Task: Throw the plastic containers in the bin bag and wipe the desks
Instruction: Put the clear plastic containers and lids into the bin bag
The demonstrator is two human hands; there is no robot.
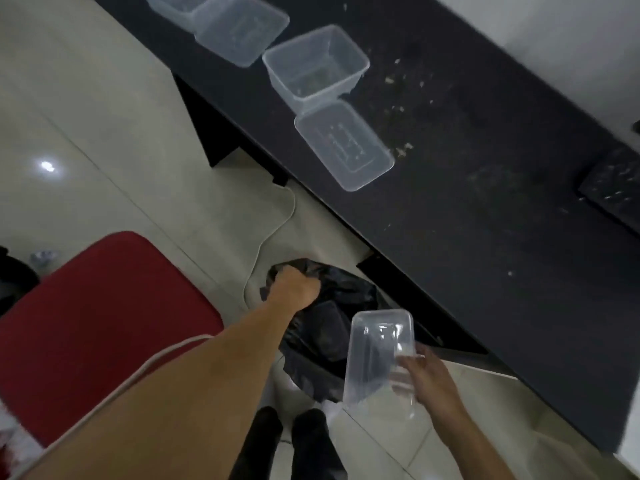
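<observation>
A black bin bag [332, 306] sits on the floor beside the dark desk [502, 202]. My left hand [296, 287] grips the bag's rim at its far left side. My right hand [427, 375] holds a clear plastic container [375, 351] just over the bag's near right edge. Several more clear containers stay on the desk: an upright one [317, 65], an upturned one [344, 145] in front of it, and another upturned one [239, 27] further back. Crumbs are scattered over the desk top.
A red chair seat [97, 327] stands to the left of the bag. A white cable [273, 230] trails over the tiled floor. A black keyboard [616, 188] lies at the desk's right edge. My feet [287, 441] are just behind the bag.
</observation>
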